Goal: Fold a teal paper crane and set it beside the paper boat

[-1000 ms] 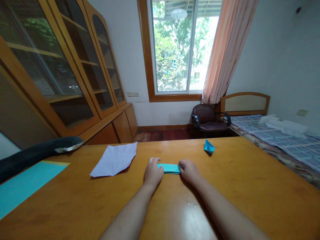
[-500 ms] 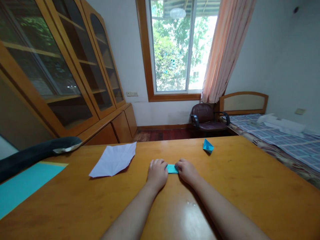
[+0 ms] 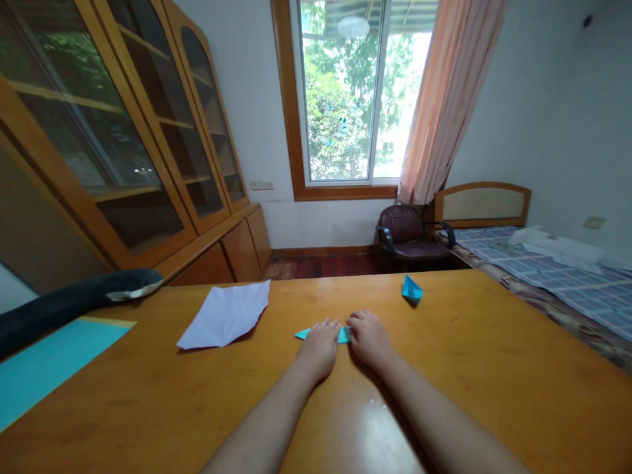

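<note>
A folded strip of teal paper (image 3: 303, 333) lies on the wooden table (image 3: 494, 368), mostly covered by my hands. My left hand (image 3: 320, 347) presses flat on its middle, and the strip's left corner sticks out beside it. My right hand (image 3: 368, 337) presses on the strip's right end, with the fingers of the two hands almost touching. A small sliver of teal shows between them. A finished teal paper boat (image 3: 411, 289) stands farther back to the right, apart from both hands.
A creased white sheet (image 3: 227, 315) lies to the left of my hands. A teal sheet (image 3: 44, 365) and a dark rounded object (image 3: 69, 303) are at the table's left edge. Beyond the table are a chair (image 3: 409, 236), a bed (image 3: 553, 270) and wooden cabinets.
My left hand slid right along the teal strip toward my right hand, uncovering the strip's left corner. The right hand stayed nearly still.
</note>
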`<state>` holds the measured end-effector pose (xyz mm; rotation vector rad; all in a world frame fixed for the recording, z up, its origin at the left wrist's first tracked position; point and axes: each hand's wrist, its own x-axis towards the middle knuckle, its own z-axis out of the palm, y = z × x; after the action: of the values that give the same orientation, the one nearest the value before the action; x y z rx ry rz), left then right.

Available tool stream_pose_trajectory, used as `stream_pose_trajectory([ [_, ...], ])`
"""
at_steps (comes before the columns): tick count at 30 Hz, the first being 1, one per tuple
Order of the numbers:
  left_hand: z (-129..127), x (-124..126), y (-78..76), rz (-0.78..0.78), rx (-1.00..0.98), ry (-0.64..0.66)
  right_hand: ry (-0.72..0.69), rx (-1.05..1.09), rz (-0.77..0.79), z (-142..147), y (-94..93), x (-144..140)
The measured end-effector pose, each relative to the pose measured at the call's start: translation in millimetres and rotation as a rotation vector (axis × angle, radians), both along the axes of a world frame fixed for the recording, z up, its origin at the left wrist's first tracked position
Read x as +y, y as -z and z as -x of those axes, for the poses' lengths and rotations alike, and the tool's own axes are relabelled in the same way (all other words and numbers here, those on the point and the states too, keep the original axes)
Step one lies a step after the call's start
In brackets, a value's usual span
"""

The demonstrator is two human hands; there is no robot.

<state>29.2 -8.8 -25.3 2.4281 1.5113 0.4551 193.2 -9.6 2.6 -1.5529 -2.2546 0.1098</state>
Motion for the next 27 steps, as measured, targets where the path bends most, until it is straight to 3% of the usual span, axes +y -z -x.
stream_pose_trajectory([
  [7, -2, 0, -0.1, 0.019, 0.036, -0.104, -0.093, 0.063, 0.008, 10, 3.0, -6],
  [15, -3, 1, -4.4, 0.054, 0.085, -0.235, -0.240, 0.020, 0.151, 17, 15.1, -10],
  [27, -1, -1, -12.4, 0.122, 0.131, -0.193, -0.268, 0.020, 0.258, 15, 16.8, -8],
])
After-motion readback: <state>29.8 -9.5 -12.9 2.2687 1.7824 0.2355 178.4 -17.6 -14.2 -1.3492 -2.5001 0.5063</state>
